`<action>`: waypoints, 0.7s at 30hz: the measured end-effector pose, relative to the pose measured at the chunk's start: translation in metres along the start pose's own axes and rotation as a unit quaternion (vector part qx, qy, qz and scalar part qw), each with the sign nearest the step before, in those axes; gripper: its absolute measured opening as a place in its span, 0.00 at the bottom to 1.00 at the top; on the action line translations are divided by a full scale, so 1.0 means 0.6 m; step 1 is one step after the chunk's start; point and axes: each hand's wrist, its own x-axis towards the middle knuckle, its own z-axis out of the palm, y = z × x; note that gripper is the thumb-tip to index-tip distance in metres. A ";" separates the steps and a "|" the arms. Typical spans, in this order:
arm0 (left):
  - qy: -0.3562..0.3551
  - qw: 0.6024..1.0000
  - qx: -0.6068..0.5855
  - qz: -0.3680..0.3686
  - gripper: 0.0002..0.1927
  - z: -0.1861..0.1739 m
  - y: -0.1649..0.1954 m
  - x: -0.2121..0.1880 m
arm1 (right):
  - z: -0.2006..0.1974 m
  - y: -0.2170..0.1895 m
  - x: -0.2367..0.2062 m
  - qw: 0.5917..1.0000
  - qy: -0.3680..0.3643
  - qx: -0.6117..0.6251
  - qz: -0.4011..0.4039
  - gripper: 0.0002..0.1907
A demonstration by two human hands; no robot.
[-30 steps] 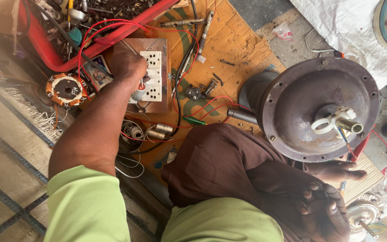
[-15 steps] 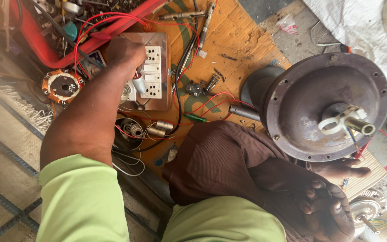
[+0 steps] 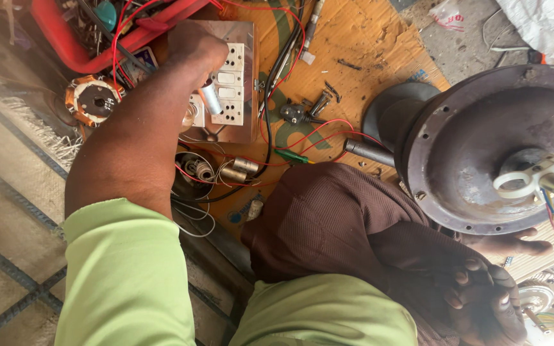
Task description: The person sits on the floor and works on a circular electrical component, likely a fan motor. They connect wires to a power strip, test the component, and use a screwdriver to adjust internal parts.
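My left hand (image 3: 190,57) reaches out over a metal switchboard (image 3: 238,38) fitted with white sockets and switches. Its fingers are closed on a small white cylinder (image 3: 211,99) with thin wires, held just above the board's left side. My right hand (image 3: 514,243) is mostly hidden. Only its fingers show, lying flat against the lower rim of a dark round fan motor housing (image 3: 476,147). A white plastic fitting (image 3: 533,179) and a shaft stick out of the housing's middle.
A copper-wound stator (image 3: 94,101) lies left of the board. A red tray (image 3: 91,45) of parts is at the top left. Red and black wires, small capacitors (image 3: 238,170), screws and a green-handled tool (image 3: 290,156) lie on the orange mat (image 3: 367,45). A brown-trousered knee (image 3: 335,218) fills the centre.
My left hand has lifted a little off the switchboard, and the white cylinder now shows in its fingers. The view has shifted slightly; the motor housing stays put.
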 end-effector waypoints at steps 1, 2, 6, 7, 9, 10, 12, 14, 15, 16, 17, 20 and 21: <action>0.001 1.000 -0.004 -0.002 0.11 0.001 0.000 0.002 | 0.001 0.000 0.000 1.000 -0.005 0.004 0.003 0.17; 0.000 1.000 -0.009 -0.004 0.11 0.003 0.000 0.004 | 0.000 0.000 0.000 1.000 -0.012 0.008 0.005 0.16; 0.002 1.000 -0.025 -0.004 0.11 0.006 -0.001 0.006 | 0.001 -0.001 0.002 1.000 -0.015 0.009 0.008 0.18; 0.003 1.000 -0.026 -0.006 0.11 0.005 -0.001 0.006 | 0.001 -0.001 0.002 1.000 -0.014 0.010 0.010 0.18; 0.002 1.000 -0.029 -0.008 0.12 0.005 -0.001 0.006 | 0.003 -0.002 0.003 1.000 -0.010 0.010 0.014 0.17; 0.001 0.999 -0.032 -0.011 0.12 0.005 -0.002 0.004 | 0.003 -0.003 0.004 1.000 -0.012 0.012 0.016 0.18; 0.000 0.999 -0.034 -0.021 0.12 0.007 -0.001 0.004 | 0.004 -0.003 0.005 1.000 -0.015 0.015 0.020 0.20; 0.000 0.999 -0.036 -0.029 0.12 0.008 0.000 0.003 | 0.006 -0.003 0.005 1.000 -0.012 0.011 0.018 0.20; -0.003 0.999 -0.031 -0.026 0.12 0.008 -0.001 0.003 | 0.007 -0.002 0.005 1.000 -0.010 0.009 0.016 0.20; -0.005 0.999 -0.026 -0.022 0.13 0.009 -0.001 0.002 | 0.008 -0.002 0.005 1.000 -0.012 0.010 0.017 0.19; -0.009 1.000 -0.021 -0.018 0.13 0.010 -0.001 0.002 | 0.008 -0.002 0.005 1.000 -0.013 0.010 0.018 0.19; 0.012 0.999 -0.029 -0.017 0.16 0.011 0.000 0.000 | 0.011 -0.001 0.007 1.000 -0.016 0.008 0.015 0.19; 0.004 1.000 -0.023 -0.013 0.15 0.011 -0.001 -0.001 | 0.012 -0.001 0.007 1.000 -0.015 0.007 0.014 0.19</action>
